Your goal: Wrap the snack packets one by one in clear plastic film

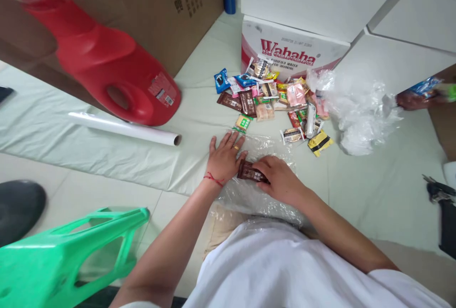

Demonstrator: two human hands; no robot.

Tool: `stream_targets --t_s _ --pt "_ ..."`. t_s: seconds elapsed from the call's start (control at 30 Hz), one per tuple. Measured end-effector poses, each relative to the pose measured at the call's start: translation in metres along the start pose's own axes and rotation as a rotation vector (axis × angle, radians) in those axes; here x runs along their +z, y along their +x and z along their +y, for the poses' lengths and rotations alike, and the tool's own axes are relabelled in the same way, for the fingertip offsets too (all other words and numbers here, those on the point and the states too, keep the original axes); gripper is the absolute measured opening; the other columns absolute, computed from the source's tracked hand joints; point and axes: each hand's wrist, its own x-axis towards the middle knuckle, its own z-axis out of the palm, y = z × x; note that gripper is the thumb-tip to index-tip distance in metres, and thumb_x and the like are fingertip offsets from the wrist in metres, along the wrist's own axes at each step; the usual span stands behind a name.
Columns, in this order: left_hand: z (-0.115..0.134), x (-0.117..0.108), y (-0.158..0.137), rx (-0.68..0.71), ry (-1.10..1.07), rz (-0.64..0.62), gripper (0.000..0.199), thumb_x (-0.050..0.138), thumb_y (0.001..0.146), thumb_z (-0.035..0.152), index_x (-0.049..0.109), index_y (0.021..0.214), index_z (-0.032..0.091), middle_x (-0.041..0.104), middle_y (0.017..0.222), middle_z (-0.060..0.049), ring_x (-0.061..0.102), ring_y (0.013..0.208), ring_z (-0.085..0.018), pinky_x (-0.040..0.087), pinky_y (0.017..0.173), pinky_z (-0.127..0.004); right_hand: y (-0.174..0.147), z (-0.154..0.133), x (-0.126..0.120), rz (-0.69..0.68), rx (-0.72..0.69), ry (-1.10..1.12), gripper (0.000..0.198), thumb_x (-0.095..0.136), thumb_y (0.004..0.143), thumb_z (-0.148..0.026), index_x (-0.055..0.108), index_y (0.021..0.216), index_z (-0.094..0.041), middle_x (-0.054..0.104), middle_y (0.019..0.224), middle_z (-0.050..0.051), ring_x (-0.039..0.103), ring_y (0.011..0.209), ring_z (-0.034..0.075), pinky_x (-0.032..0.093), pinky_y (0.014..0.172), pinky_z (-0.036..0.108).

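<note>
My right hand [280,177] grips a small brown snack packet [251,172] by its right end, over a clear plastic bag [256,196]. Flat on the bag's left side lies my left hand [224,158], fingers spread, its thumb close to the packet's left end. Just beyond the left fingertips is a green and yellow wrapped biscuit [242,122]. Farther back, a loose pile of wrapped snacks [265,108] in several colours spreads out. A yellow packet [319,143] sits at the pile's right front.
Behind the pile stands a Wahaha water carton [292,47]. Crumpled clear plastic bags [359,113] lie to the right. On the left are a red plastic jug [124,66], a white roll [124,127] and a green stool [64,256]. A brown cardboard box [149,4] stands behind the jug.
</note>
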Motion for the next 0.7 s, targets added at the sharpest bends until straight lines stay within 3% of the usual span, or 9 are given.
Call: stream_targets --t_s 0.1,0.23,0.7 --pt "0.0 0.0005 0.0 0.005 -0.003 0.003 0.054 0.037 0.106 0.046 0.047 0.157 0.031 0.041 0.168 -0.007 0.033 0.158 -0.029 0.014 0.13 -0.066 0.0005 -0.0026 0.0028 0.0 0.04 -0.088 0.064 0.076 0.091 -0.035 0.055 0.148 -0.019 0.064 0.133 0.014 0.052 0.118 0.034 0.043 0.1 0.047" --pt "0.0004 0.0007 -0.0003 -0.006 -0.011 0.022 0.053 0.03 0.108 0.04 0.048 0.157 0.031 0.043 0.167 -0.005 0.034 0.158 -0.027 0.014 0.13 -0.065 0.0002 -0.0029 0.003 -0.03 0.041 -0.144 0.059 0.071 0.092 -0.025 0.055 0.148 -0.02 0.065 0.131 0.014 0.052 0.117 0.033 0.041 0.099 0.046" --pt "0.0011 0.0001 -0.0002 0.0 -0.04 0.041 0.052 0.031 0.107 0.035 0.051 0.154 0.03 0.045 0.166 -0.007 0.036 0.157 -0.028 0.016 0.129 -0.067 -0.0059 0.0062 0.0107 0.053 0.029 -0.015 0.057 0.073 0.094 -0.036 0.057 0.146 -0.018 0.063 0.141 0.016 0.054 0.121 0.034 0.045 0.103 0.051"
